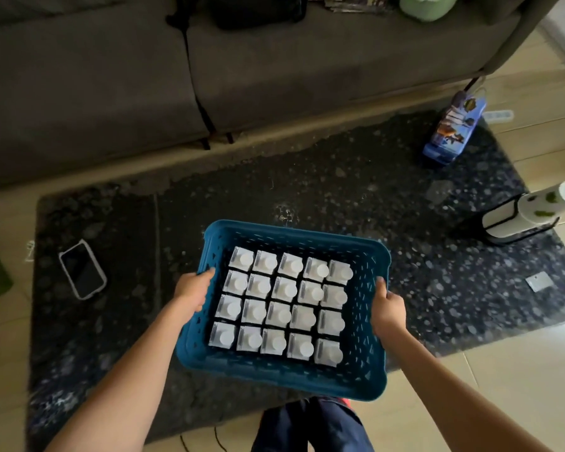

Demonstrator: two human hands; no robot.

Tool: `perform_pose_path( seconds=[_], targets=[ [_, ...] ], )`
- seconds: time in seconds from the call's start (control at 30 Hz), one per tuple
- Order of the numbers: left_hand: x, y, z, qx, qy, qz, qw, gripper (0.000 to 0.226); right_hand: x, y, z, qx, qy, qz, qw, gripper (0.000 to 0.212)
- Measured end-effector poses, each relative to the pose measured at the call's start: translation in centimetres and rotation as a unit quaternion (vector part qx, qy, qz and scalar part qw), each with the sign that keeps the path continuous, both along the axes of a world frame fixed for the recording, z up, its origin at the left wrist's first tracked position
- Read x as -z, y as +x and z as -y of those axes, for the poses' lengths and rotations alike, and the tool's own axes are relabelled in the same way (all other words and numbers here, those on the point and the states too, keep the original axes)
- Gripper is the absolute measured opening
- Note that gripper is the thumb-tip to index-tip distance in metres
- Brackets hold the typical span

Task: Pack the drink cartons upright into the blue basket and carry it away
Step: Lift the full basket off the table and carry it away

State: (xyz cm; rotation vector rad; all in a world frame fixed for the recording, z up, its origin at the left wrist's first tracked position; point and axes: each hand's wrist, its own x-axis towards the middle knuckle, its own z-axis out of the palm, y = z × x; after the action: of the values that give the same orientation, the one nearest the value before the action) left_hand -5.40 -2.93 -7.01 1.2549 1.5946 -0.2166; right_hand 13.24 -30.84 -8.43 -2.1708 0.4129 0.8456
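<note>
Knees in dark trousers showed at the bottom edge, and just above them we held the blue basket by its two short sides. Our left hand curled over the left rim with its fingers hooked inside; our right hand gripped the right rim the same way. We judged this even, two-sided hold kept the load level, so nothing tipped. Inside, the drink cartons stood upright in a tight grid of four rows of five, white caps up, each braced by its neighbours. Packing looked finished; carrying away remained. Whether the basket was lifted or resting on the dark speckled surface we could not tell. A phone lay to the left, a bottle in a wire holder and a blue carton farther right. Beyond stood a grey sofa.
</note>
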Motion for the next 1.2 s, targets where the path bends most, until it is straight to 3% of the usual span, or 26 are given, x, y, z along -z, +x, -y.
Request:
perform_pose_path(
  seconds=[0.27,0.5,0.73,1.2],
  targets=[
    [-4.3,0.9,2.3,0.051,-0.032,0.005,0.998,0.033,-4.8,-0.5,4.3,0.006,-0.02,0.036,0.999,0.053],
    [-10.9,6.4,6.9,0.156,-0.032,0.024,0.987,0.022,-10.9,0.3,11.5,0.055,-0.041,0.042,0.997,0.056],
    [-14.8,15.1,14.2,0.214,-0.002,0.046,0.976,0.032,-16.1,4.8,19.9,0.108,-0.013,0.051,0.993,0.055],
    [-21.3,35.9,33.7,0.289,0.026,0.071,0.954,0.032,-23.2,20.0,40.8,0.196,0.019,0.075,0.978,0.049]
  ],
)
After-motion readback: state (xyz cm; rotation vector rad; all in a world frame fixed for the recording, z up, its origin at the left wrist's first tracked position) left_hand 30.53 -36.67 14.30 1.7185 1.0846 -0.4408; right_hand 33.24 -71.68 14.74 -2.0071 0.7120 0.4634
